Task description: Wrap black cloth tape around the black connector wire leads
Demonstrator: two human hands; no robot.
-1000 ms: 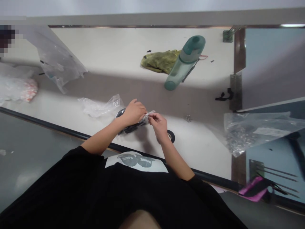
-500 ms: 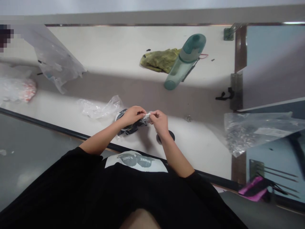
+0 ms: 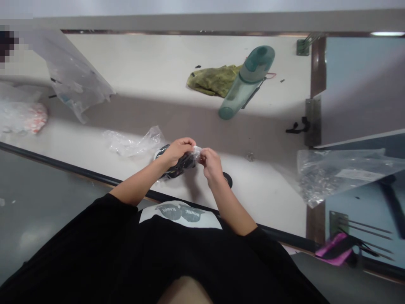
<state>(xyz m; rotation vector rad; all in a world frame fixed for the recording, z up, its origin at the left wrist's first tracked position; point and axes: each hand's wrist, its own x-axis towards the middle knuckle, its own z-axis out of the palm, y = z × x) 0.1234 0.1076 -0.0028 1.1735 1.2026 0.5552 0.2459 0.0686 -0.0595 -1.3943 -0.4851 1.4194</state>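
Note:
My left hand (image 3: 181,150) pinches the gathered top of a clear plastic bag (image 3: 196,153) with thumb and fingertips. At the other side of that same top, my right hand (image 3: 210,162) grips it with its fingers closed. Dark contents show through the bag (image 3: 182,166), which lies below and partly behind my left hand; what they are I cannot make out. Beside my right wrist is a round black object (image 3: 228,180), half hidden by the forearm. A crumpled clear plastic bag (image 3: 136,143) lies just left of the dark one.
A green water bottle (image 3: 242,86) leans on an olive cloth (image 3: 211,80) at the back. To the right, a clear bag of small metal parts (image 3: 319,177) crosses the table edge. Plastic bags (image 3: 76,88) lie at left. A small clear bit (image 3: 250,156) sits right of my hands.
Both hands stay at the bag's top and have shifted only slightly. More of the dark contents shows between them now. The other things lie as before.

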